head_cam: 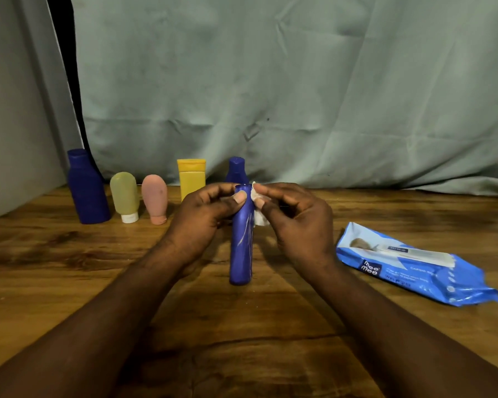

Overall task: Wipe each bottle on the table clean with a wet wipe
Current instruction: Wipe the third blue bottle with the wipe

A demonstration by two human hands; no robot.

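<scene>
Wooden tabletop (69, 268), grey cloth (299, 81) behind. Mid-frame: left hand (204, 216) grips tall blue bottle (242, 248), right hand (296, 222) pinches wet wipe (260, 219) on its top. Five bottles (88, 191) wait behind (clean or not, cannot tell).

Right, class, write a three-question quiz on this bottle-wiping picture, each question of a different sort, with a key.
1. True or false: the wipes pack lies on the table to the person's right.
2. The left hand grips: A) the wipes pack B) the slim blue bottle C) a sponge.
3. Fill in: the right hand pinches a white ____ beside the bottle's top.

Key: 1 true; 2 B; 3 wipe.
</scene>
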